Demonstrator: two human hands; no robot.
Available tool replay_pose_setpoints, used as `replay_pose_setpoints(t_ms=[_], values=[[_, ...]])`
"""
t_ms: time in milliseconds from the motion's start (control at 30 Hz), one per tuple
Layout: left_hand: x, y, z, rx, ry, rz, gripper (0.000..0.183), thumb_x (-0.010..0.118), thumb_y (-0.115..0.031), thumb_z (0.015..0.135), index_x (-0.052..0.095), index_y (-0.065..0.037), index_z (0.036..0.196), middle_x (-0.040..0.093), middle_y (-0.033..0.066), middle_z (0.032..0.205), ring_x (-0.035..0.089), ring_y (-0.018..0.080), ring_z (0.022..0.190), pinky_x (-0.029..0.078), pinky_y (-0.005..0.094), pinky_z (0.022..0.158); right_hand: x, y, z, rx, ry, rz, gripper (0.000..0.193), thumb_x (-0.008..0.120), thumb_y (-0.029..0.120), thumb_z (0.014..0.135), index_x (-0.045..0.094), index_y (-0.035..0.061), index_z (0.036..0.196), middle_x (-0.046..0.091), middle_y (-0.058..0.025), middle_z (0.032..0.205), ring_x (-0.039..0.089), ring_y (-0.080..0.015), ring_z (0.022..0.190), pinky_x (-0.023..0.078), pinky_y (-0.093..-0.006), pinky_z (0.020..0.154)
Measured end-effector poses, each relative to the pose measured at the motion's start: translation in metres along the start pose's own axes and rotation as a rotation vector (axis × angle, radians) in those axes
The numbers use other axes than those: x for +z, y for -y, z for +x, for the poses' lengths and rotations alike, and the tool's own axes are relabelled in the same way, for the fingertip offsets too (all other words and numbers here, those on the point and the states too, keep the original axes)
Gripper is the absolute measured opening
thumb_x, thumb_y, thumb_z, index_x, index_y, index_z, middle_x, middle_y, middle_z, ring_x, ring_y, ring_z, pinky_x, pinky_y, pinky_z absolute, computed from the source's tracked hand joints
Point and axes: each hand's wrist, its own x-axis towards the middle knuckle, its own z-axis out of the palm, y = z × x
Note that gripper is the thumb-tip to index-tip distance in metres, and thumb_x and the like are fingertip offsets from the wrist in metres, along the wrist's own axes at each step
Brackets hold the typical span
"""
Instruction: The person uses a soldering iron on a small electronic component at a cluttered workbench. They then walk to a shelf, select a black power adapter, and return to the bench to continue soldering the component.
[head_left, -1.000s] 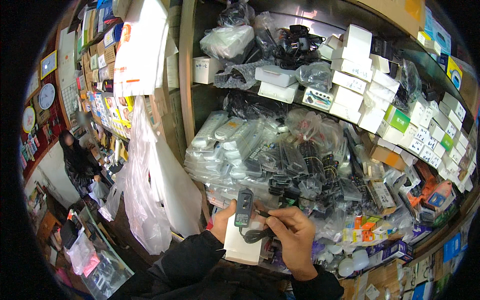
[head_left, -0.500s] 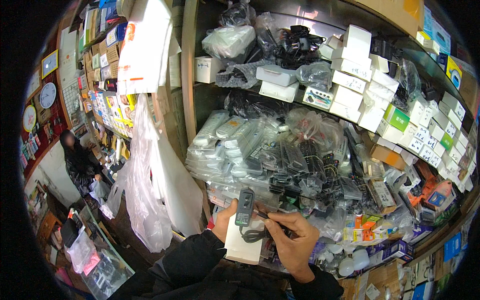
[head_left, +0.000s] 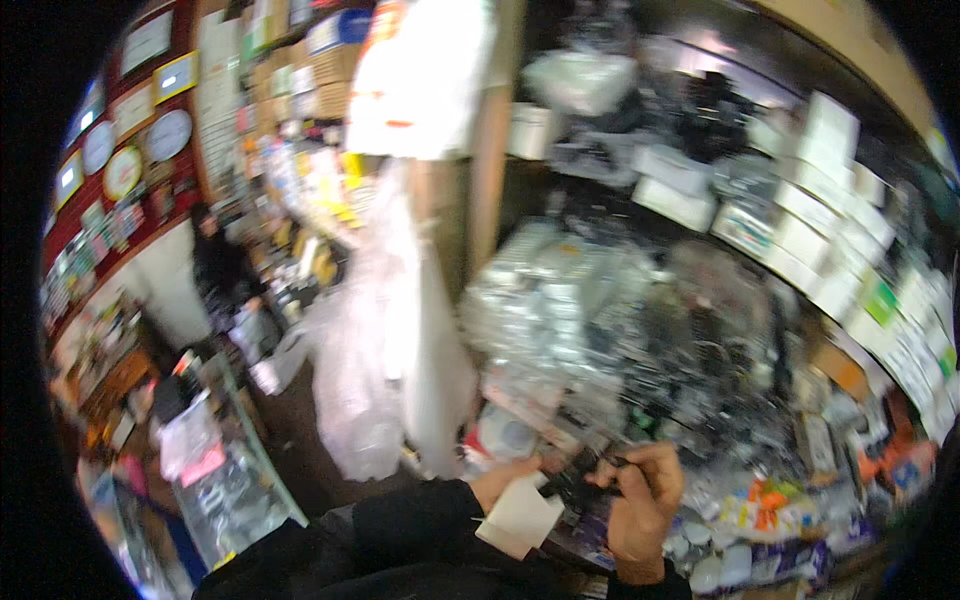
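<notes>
Low in the middle of the head view, my left hand (head_left: 503, 484) is closed on a small white box (head_left: 527, 515). A black power adapter (head_left: 566, 482) lies against the box's far end, smeared by motion. My right hand (head_left: 640, 505) is a little to the right, thumb and forefinger pinched on a small dark piece that seems to be the end of the adapter's cable (head_left: 618, 462). Blur hides the cable's run between the two hands.
Shelves ahead hold clear-wrapped remote controls (head_left: 545, 290) and stacked white boxes (head_left: 815, 215). Plastic bags (head_left: 375, 390) hang left of the wooden post (head_left: 490, 180). A person in dark clothes (head_left: 222, 270) stands at the far left, beyond a glass counter (head_left: 235, 515).
The view has swung left, so shelves and bags sit farther right. My hands, box and adapter have shifted right in the picture, and the adapter no longer shows its labelled face clearly.
</notes>
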Motion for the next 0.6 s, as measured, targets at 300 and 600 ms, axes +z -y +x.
replay_pose_setpoints(t_ms=[300, 600], values=[[-0.301, 0.121, -0.073, 0.069, -0.495, -0.336, 0.033, 0.072, -0.013, 0.098, 0.071, -0.009, 0.131, 0.073, 0.0133, 0.131, 0.07, 0.0319, 0.121, 0.057, 0.0475, 0.101, 0.09, -0.077, -0.024, 0.292, 0.731, -0.255, 0.007, 0.073, 0.006, 0.101, 0.071, 0.001, 0.106, 0.074, -0.0074, 0.094, 0.07, -0.0156, 0.083, 0.056, -0.0319, 0.075], [-0.477, 0.063, -0.118, 0.346, -0.707, -0.235, 0.043, 0.071, -0.006, 0.1, 0.064, -0.008, 0.142, 0.071, 0.0159, 0.137, 0.067, 0.0308, 0.13, 0.058, 0.0449, 0.102, 0.214, -0.208, -0.046, 0.151, 1.145, -0.335, 0.015, 0.073, 0.007, 0.1, 0.075, 0.0053, 0.115, 0.076, -0.0119, 0.107, 0.075, -0.0297, 0.094, 0.059, -0.0365, 0.084]])
